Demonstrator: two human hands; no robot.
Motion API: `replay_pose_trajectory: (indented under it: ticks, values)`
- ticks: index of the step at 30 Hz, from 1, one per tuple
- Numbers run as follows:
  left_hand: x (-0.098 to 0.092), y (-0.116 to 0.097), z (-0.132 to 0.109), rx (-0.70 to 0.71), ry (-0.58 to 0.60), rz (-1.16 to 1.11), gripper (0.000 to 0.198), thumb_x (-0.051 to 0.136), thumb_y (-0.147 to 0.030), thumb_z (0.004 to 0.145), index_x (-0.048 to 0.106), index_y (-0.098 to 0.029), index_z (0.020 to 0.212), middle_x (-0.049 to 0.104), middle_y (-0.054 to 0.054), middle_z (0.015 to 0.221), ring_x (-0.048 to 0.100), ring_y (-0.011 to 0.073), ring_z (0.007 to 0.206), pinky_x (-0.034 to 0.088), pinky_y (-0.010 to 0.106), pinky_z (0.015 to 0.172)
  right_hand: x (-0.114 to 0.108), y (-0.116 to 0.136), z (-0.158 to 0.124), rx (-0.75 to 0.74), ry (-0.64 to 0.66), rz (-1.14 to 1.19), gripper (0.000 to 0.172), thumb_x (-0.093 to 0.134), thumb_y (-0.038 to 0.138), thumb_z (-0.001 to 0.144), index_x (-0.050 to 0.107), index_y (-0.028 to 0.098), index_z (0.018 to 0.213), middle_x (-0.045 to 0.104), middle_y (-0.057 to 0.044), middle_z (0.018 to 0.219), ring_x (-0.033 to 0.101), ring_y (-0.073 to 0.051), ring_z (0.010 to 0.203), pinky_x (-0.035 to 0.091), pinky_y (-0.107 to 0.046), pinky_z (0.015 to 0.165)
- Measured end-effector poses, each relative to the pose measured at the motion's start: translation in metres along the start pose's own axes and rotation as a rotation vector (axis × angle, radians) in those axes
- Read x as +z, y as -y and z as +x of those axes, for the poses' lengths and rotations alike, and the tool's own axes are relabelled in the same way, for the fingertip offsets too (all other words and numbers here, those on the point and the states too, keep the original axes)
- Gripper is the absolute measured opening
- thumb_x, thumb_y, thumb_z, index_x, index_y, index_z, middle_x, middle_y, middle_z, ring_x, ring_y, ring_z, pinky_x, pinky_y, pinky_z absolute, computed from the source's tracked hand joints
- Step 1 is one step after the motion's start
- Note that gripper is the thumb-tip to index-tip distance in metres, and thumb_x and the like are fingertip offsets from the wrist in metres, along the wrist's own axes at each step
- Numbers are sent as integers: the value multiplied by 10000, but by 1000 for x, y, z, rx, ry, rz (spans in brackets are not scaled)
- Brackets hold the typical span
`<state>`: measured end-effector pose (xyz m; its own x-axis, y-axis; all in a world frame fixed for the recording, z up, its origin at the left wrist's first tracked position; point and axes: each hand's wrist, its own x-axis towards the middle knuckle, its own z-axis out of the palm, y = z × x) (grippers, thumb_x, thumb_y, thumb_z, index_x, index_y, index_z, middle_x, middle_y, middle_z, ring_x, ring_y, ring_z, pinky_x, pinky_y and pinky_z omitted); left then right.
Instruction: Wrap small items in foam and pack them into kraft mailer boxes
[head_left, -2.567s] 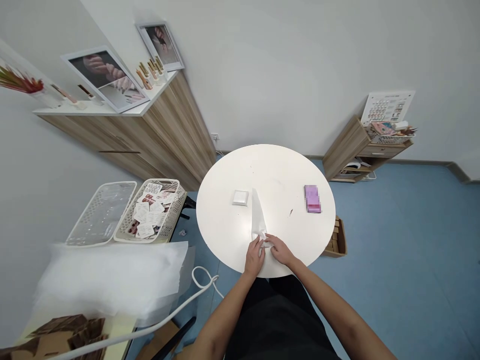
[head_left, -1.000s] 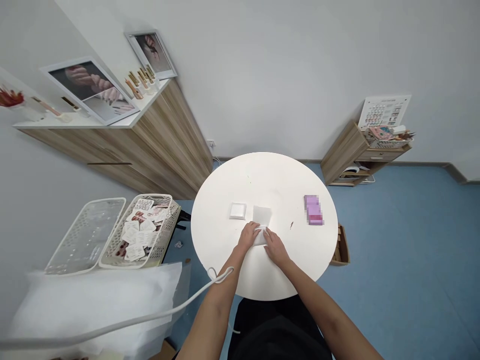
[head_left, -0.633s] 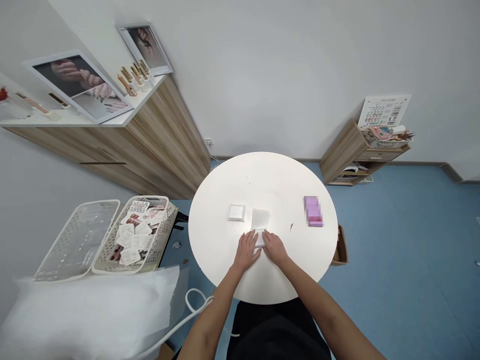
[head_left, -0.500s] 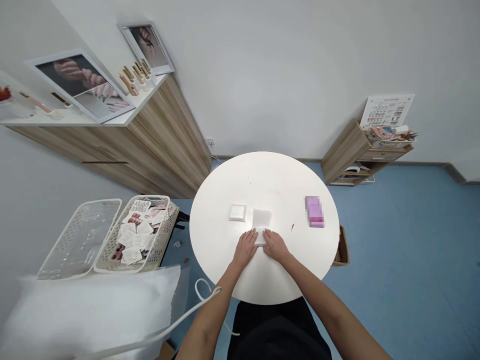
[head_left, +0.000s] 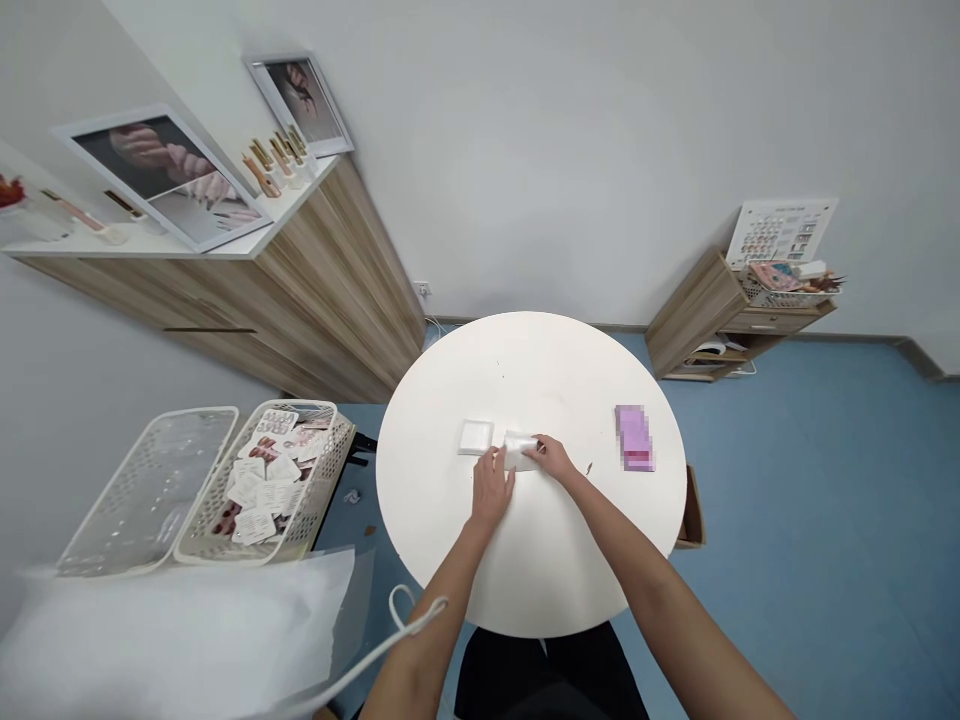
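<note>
A folded white sheet [head_left: 520,451], possibly tissue or non-woven cloth, lies on the round white table [head_left: 540,370], partly hidden by my hands. My left hand [head_left: 490,490] grips its near left edge, and my right hand [head_left: 553,458] holds its right end. Just left of it sits a flat white square packet [head_left: 475,437], apart from my left hand. A pink rectangular package [head_left: 634,438] lies towards the table's right side, its surface blurred.
At lower left are a white basket of printed cards [head_left: 262,480], a clear perforated lid [head_left: 150,490] and a white soft bundle [head_left: 172,640]. A white cord [head_left: 401,625] loops near my left forearm. Wooden cabinets stand at back left and right.
The long white sheet has been folded into a smaller piece. My hands have gone from pressing it flat to holding its ends, with my right hand now further back on the table.
</note>
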<state>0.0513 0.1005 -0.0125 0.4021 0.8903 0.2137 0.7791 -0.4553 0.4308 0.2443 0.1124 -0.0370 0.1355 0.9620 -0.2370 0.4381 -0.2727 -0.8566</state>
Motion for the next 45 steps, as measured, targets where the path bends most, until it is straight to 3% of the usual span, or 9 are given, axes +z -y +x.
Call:
replay_pose_trajectory:
  ticks: [4, 10, 18, 23, 27, 33, 37, 41, 45]
  values:
    - [15, -9, -31, 221, 134, 167, 543, 398, -270, 951, 321, -198, 1483, 362, 120, 1531, 333, 285, 1394, 275, 500, 1129, 2, -8, 11, 52, -82, 6, 353, 626, 435, 742, 613, 233, 1032, 578, 13, 829, 566, -170, 735, 474, -308, 725]
    - [30, -15, -38, 143, 188, 170, 648, 379, -287, 946, 134, -237, 1544, 228, 97, 1599, 181, 300, 1472, 123, 622, 1161, 3, 5, 2, -7, -161, -300, 278, 504, 364, 876, 549, 237, 1119, 535, -51, 1079, 573, -166, 776, 485, -304, 704]
    - [20, -37, -21, -58, 239, 11, 544, 485, -257, 876, 415, -260, 1415, 310, 101, 1567, 280, 315, 1437, 230, 599, 1143, -14, 28, -6, -343, -118, -863, 287, 435, 224, 903, 597, 175, 1136, 536, -181, 1249, 444, -332, 1168, 410, -459, 905]
    - [-16, -18, -67, -290, 66, -22, 394, 489, -212, 888, 547, -238, 1277, 342, 80, 1553, 300, 270, 1433, 265, 539, 1154, 10, 61, -3, -575, -35, -835, 372, 415, 218, 900, 548, 142, 1239, 518, -190, 1300, 413, -342, 1219, 368, -476, 955]
    - [-70, 24, -155, -562, -23, -97, 328, 476, -201, 898, 606, -225, 1198, 647, 74, 1257, 584, 226, 1191, 437, 441, 1050, 61, 97, -21, -738, 148, -787, 349, 413, 240, 909, 577, 165, 1208, 555, -157, 1252, 484, -311, 1138, 402, -435, 913]
    - [-174, 74, -333, -964, -298, 8, 244, 510, -197, 880, 653, -206, 1077, 701, 60, 1100, 651, 210, 1025, 498, 333, 915, 179, 156, -79, -995, 487, -776, 280, 441, 245, 914, 635, 192, 1108, 618, -119, 1130, 563, -262, 1009, 432, -355, 821]
    - [-223, 90, -437, -1152, -422, 100, 179, 507, -192, 881, 661, -200, 973, 693, 63, 1010, 645, 209, 967, 488, 331, 885, 274, 202, -140, -1165, 640, -793, 233, 498, 250, 908, 644, 190, 1079, 631, -113, 1107, 581, -254, 1020, 422, -333, 846]
    - [-251, 107, -507, -1311, -533, 198, 162, 514, -277, 908, 648, -187, 897, 639, 78, 961, 594, 239, 1003, 460, 381, 912, 363, 241, -208, -1295, 789, -765, 226, 541, 239, 893, 639, 198, 1092, 630, -110, 1124, 586, -249, 1025, 426, -332, 847]
    - [-270, 131, -540, -1396, -609, 383, 242, 560, -430, 899, 615, -197, 865, 562, 67, 956, 553, 251, 1006, 458, 418, 908, 432, 267, -264, -1390, 890, -743, 241, 570, 250, 882, 623, 201, 1112, 622, -102, 1126, 574, -249, 1042, 430, -341, 866]
